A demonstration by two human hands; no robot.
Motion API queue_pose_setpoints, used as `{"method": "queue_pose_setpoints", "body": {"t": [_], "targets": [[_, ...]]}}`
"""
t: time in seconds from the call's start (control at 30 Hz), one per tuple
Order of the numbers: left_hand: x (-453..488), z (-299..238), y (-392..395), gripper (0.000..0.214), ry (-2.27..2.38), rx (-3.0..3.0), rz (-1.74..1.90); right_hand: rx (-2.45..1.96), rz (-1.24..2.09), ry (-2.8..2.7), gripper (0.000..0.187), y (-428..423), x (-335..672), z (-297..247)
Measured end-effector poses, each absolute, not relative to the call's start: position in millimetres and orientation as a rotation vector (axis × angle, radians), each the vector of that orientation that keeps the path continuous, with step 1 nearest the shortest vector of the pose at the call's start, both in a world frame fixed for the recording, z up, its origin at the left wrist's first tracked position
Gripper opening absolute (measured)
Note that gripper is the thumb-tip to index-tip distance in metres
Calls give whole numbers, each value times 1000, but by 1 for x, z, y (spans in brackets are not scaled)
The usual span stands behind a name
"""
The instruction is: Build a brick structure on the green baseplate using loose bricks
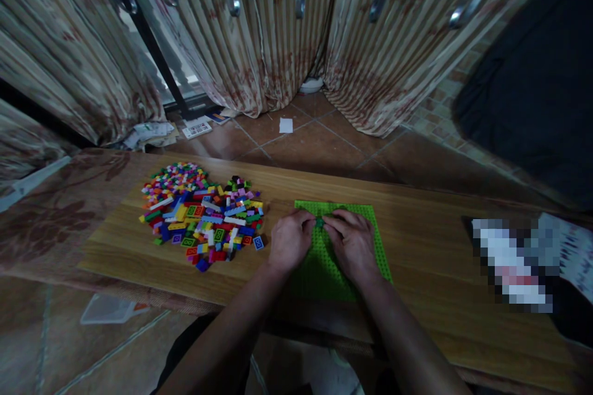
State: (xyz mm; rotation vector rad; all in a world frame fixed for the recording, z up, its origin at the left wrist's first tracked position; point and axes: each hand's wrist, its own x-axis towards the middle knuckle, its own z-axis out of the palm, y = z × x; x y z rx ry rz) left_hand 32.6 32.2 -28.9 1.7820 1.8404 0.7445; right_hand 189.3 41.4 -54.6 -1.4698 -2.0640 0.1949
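A green studded baseplate (365, 222) lies flat on the wooden table (417, 241). Both hands rest over its middle. My left hand (290, 241) and my right hand (352, 242) have their fingers curled and pinched together on a small dark green brick (319, 221) that sits on or just above the plate. A heap of small coloured bricks (201, 216) is spread on the table left of my left hand, a short gap away.
The table's right end carries a blurred-out item (514, 265) and printed paper (574, 253). Striped curtains (278, 31) hang behind over a tiled floor (315, 142) with scattered papers. A dark cloth-like mass (542, 86) fills the upper right.
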Motion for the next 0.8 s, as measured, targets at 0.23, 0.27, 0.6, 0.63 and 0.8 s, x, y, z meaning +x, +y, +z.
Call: {"method": "queue_pose_setpoints", "body": {"t": [0.23, 0.27, 0.6, 0.63, 0.8], "targets": [[33, -27, 34, 20, 1882, 1736, 692, -1475, 200, -2057, 22, 41, 188, -56], [33, -27, 34, 20, 1885, 1736, 686, -1475, 199, -2058, 22, 41, 187, -56], [31, -15, 44, 18, 1893, 1697, 568, -1509, 183, -2068, 21, 43, 187, -55], [30, -15, 44, 18, 1895, 1697, 568, -1513, 183, -2065, 21, 43, 186, -55], [28, -17, 41, 19, 1846, 1725, 618, -1497, 195, -2029, 22, 41, 186, -58]]}}
